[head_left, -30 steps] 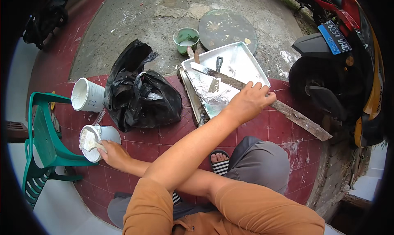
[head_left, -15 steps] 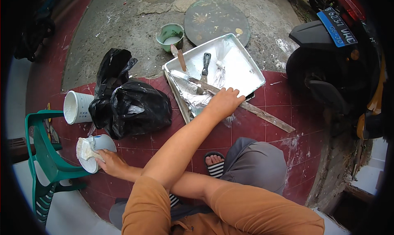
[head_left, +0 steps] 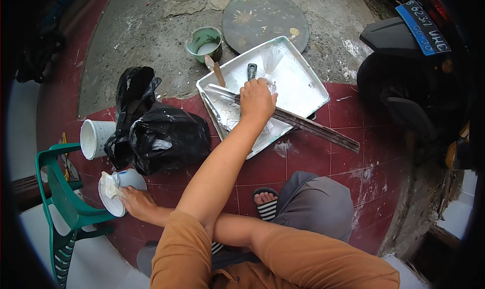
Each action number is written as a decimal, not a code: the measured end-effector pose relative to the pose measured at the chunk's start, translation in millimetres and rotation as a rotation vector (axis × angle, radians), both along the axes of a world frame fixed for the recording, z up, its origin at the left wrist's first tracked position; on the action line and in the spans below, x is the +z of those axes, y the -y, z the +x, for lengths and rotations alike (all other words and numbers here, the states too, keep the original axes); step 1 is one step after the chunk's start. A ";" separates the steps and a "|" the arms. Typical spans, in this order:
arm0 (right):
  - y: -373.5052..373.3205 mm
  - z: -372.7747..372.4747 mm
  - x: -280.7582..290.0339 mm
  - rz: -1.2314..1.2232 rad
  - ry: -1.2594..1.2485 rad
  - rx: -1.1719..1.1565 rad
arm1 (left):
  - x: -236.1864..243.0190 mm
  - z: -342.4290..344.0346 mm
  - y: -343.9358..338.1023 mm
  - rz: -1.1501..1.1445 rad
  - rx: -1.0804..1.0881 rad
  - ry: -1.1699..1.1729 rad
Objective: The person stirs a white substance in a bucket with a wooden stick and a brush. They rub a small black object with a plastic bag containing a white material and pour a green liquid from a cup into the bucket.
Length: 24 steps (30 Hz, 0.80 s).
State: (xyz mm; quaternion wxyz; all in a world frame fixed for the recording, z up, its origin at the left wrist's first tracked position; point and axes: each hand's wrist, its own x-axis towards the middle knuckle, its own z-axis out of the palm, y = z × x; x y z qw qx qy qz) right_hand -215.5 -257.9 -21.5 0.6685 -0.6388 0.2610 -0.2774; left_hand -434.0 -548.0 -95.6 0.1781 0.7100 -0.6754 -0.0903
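The right hand [head_left: 139, 203] is closed on the handle of a brush [head_left: 110, 186], whose white-coated bristles sit at the mouth of the pail [head_left: 135, 179], low on the left between the bag [head_left: 172, 132] and the chair [head_left: 70, 188]; whether they press the rim is too small to tell. To load it well, dip only the bristles, then wipe each face on the inner rim so that little drips on the floor [head_left: 313, 155]. The left hand [head_left: 257, 100] is curled over the stick [head_left: 323, 131], its fingertips hidden, and the stick slants across the tray [head_left: 302, 89], its white end inside and its dark end out past the near rim. A firm hold around the middle should balance it, and keeping the white end above the tray would catch drips. The scraper [head_left: 251, 70] lies just beyond that hand, so lift the stick clear before turning it. Since the forearms cross, left over right, uncrossing them first should give the brush a cleaner stroke.
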 end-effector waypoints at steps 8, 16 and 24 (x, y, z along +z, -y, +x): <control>4.3 -8.9 -17.9 -0.061 -0.024 0.008 | -9.6 -15.8 17.5 0.253 0.074 -0.006; 2.4 -11.0 -19.3 -0.102 -0.094 -0.043 | 2.1 -2.3 7.0 0.012 0.090 -0.430; -7.4 -4.7 -17.0 -0.099 -0.107 -0.008 | 28.7 29.3 12.3 -0.034 0.105 -0.958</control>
